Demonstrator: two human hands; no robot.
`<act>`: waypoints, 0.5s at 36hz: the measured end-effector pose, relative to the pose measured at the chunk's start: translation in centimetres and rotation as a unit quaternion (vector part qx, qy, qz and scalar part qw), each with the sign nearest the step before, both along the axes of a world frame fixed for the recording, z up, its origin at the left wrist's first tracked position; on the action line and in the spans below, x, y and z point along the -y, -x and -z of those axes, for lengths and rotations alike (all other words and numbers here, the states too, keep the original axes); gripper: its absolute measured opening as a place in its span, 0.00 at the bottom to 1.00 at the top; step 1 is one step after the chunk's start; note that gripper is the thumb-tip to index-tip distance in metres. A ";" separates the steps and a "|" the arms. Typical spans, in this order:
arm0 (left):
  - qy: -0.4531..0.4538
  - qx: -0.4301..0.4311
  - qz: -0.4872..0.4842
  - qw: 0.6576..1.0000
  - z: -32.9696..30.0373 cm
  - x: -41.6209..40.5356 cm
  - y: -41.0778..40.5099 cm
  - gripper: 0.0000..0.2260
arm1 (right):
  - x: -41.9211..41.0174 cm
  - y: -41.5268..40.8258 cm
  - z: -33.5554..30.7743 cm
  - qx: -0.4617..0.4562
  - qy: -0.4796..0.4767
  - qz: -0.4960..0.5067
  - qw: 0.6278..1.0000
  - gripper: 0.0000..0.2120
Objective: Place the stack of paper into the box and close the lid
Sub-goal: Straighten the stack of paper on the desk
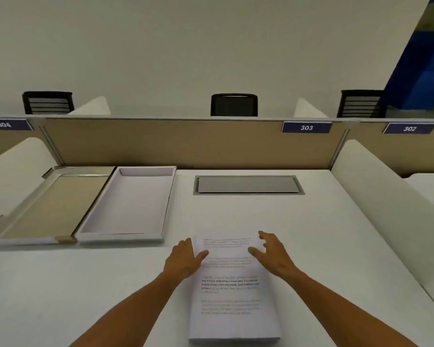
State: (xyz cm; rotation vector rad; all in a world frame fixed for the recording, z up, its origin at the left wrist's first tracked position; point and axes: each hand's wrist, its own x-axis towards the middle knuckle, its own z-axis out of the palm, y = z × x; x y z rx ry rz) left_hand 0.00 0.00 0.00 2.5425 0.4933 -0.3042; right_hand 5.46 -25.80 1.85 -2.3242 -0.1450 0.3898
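Two hands flank the paper stack [232,286], likely to square and lift it | left hand [183,259] spread at its left edge | right hand [273,255] spread, hovering | open box [169,196] and lid [18,216] lie ahead-left of the left hand.

Three black chairs [234,105] stand beyond the tan partition [161,144], white wall [186,46] behind.

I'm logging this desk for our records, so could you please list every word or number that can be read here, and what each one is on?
"304": blue sign on the partition, far left.
"303": blue sign on the partition, right of centre.
"302": blue sign on the next partition, far right.
Paper stack: printed paragraphs on the top sheet, mostly too blurred to read; only scraps such as "way of living" show.
Box and lid: no text visible.
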 end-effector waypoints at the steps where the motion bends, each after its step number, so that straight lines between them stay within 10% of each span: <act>1: 0.013 -0.005 -0.007 1.000 0.2 0.1 0.3 0.38 | 0.0 0.2 0.3 0.002 -0.010 0.012 1.000 0.35; 18: 0.143 0.016 -0.142 0.979 1.2 4.8 1.5 0.31 | -0.2 2.3 3.6 -0.188 -0.052 0.168 0.966 0.36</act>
